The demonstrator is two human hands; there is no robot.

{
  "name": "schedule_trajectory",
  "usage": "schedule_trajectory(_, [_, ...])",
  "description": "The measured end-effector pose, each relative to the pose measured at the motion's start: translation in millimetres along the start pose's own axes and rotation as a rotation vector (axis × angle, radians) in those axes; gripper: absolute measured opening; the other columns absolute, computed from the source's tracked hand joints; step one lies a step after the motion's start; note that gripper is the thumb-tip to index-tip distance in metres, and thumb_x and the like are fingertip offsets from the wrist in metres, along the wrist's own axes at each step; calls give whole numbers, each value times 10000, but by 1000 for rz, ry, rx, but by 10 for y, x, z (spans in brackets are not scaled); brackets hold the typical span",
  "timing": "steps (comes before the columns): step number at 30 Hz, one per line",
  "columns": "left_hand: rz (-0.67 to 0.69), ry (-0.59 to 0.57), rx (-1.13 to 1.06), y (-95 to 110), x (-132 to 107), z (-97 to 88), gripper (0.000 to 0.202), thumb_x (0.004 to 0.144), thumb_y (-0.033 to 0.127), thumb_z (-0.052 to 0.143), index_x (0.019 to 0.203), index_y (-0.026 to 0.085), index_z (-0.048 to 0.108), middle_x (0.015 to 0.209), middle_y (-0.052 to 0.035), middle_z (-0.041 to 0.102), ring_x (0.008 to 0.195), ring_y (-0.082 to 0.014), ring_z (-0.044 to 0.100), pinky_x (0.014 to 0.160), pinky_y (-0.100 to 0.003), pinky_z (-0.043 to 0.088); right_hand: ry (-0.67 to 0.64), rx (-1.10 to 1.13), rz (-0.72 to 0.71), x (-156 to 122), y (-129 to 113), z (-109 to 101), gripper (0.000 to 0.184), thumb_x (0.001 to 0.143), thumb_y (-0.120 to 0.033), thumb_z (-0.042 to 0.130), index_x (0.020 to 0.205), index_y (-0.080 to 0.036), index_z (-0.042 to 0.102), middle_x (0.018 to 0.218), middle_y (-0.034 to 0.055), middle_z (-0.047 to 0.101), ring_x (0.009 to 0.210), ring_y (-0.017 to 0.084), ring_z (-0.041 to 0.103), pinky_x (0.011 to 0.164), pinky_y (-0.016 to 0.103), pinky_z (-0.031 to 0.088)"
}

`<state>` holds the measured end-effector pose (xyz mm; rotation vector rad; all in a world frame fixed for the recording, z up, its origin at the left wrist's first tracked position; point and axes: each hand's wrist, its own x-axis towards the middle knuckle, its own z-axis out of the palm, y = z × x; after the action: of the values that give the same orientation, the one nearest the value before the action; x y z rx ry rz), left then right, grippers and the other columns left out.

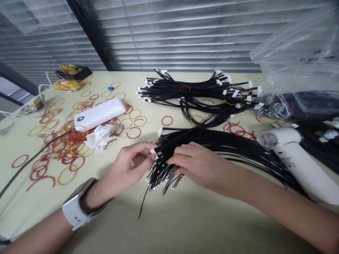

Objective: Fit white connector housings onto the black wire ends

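Observation:
My left hand (135, 162), with a watch (82, 201) on the wrist, pinches a small white label (153, 152) at the end of a black cable. Curled fingers of my right hand (196, 162) rest on the loose black cables (227, 143) just to the right, and its fingertips are partly hidden, so what exactly they grip is unclear. Bare metal-tipped ends (159, 178) of the cables fan out below both hands. Another white label (160, 132) stands on a cable just behind my left hand.
Behind lies a bundle of labelled black cables (182, 88). Red and yellow rubber bands (66, 151) are scattered at left, around a white power bank (100, 113) and a crumpled tissue (100, 137). At right are a white handheld fan (304, 162) and a clear plastic bag (299, 60).

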<state>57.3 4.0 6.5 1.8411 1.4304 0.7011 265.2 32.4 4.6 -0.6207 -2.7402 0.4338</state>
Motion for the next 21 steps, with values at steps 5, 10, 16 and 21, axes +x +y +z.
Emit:
schedule_trajectory(5, [-35,-35,-39,-5,13,15,176,834,266,492,928,144,578,809,-21,601,656,-88,525,548,-157,412,-171,-26,44,-24,28,-34,175,806,-37,376,820,-156,503,876,47,487,842,166,421,745,321,328])
schedule_trajectory(10, [-61,-49,-66,2,14,8,189,836,275,489,935,139,576,761,-19,579,618,-84,483,514,-158,389,-105,-80,66,-35,-18,-42,224,745,27,324,802,-137,465,862,63,457,774,154,383,711,308,330])
schedule_trajectory(16, [-51,-93,-155,-32,36,-32,210,840,289,485,953,148,592,850,-32,593,715,-100,530,608,-170,450,105,179,170,5,-9,19,221,795,-1,358,887,-150,494,833,21,508,765,107,441,710,235,366])
schedule_trajectory(21, [-64,-123,-175,-42,41,-45,224,842,274,497,1006,159,597,903,-35,609,763,-105,551,663,-179,460,218,166,229,41,-25,72,148,845,-179,432,846,-153,578,795,31,515,788,122,462,730,261,379])
